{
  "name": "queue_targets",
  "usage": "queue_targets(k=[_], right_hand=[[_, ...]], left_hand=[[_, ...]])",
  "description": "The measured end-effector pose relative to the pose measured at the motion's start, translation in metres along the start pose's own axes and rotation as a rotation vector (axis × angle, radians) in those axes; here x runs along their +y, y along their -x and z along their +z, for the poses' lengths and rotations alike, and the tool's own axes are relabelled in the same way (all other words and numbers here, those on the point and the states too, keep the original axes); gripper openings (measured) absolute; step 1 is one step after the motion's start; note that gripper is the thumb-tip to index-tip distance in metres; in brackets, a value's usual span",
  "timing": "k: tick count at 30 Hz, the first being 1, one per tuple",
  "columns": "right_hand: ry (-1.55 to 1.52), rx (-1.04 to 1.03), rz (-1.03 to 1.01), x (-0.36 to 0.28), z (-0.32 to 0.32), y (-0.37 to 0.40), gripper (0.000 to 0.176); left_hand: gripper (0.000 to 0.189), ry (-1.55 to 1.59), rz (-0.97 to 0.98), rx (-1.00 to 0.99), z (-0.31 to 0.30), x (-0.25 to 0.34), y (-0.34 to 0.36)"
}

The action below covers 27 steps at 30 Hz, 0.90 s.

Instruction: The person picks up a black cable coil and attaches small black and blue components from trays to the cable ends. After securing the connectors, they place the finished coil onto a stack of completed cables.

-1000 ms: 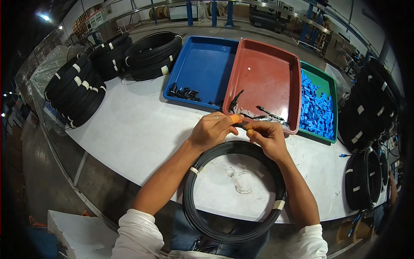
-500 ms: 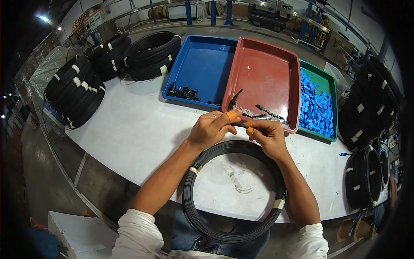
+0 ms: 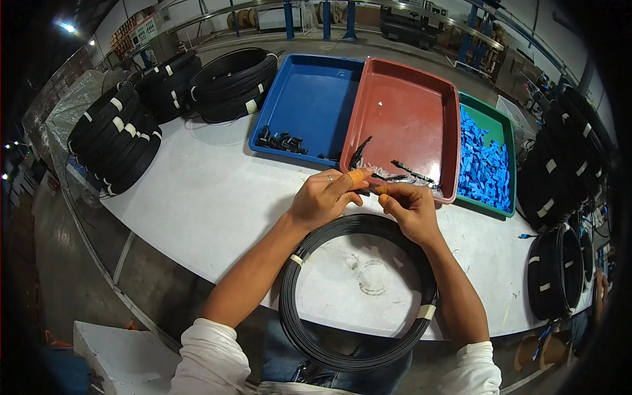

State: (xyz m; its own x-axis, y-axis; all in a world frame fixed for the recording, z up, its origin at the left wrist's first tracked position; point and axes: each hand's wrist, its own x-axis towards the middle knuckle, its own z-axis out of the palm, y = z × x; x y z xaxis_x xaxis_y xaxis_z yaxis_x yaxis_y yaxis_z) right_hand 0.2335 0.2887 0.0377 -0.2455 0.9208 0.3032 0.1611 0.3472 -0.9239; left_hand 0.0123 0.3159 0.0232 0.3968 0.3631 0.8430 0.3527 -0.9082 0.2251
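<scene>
My left hand (image 3: 327, 199) is closed, thumb and fingers pinching a small black piece (image 3: 365, 192) at the near edge of the red tray (image 3: 408, 118). Orange tape wraps one of its fingers. Close beside it, my right hand (image 3: 409, 209) pinches at the same spot, with orange coverings on its fingertips. The fingers hide most of the piece, so its exact kind does not show. Below both hands lies a coil of black cable (image 3: 289, 309), bound with white tape and overhanging the table's front edge. Black strips (image 3: 411, 172) and clear bits sit in the red tray's near end.
The blue tray (image 3: 313, 99) holds small black parts (image 3: 280, 141). Blue connector pieces (image 3: 484, 164) fill much of the green tray (image 3: 501, 125). Black cable coils (image 3: 122, 145) stand on the white table (image 3: 191, 191) at left, with more coils (image 3: 556, 270) at right.
Both hands stay in nearly the same place, with only a slight shift of the fingers around the black piece. The trays and the coil look unchanged.
</scene>
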Motion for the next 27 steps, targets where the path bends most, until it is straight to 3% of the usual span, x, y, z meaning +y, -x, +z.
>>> queue_targets(k=[11,27], right_hand=[[0.010,-0.063,0.054,-0.005,0.000,-0.001,0.014],[0.145,-0.074,0.024,-0.010,0.001,-0.001,0.023]], left_hand=[[0.049,-0.055,0.051,0.023,-0.001,0.001,-0.001],[0.055,-0.050,0.091,0.029,0.000,0.001,-0.002]])
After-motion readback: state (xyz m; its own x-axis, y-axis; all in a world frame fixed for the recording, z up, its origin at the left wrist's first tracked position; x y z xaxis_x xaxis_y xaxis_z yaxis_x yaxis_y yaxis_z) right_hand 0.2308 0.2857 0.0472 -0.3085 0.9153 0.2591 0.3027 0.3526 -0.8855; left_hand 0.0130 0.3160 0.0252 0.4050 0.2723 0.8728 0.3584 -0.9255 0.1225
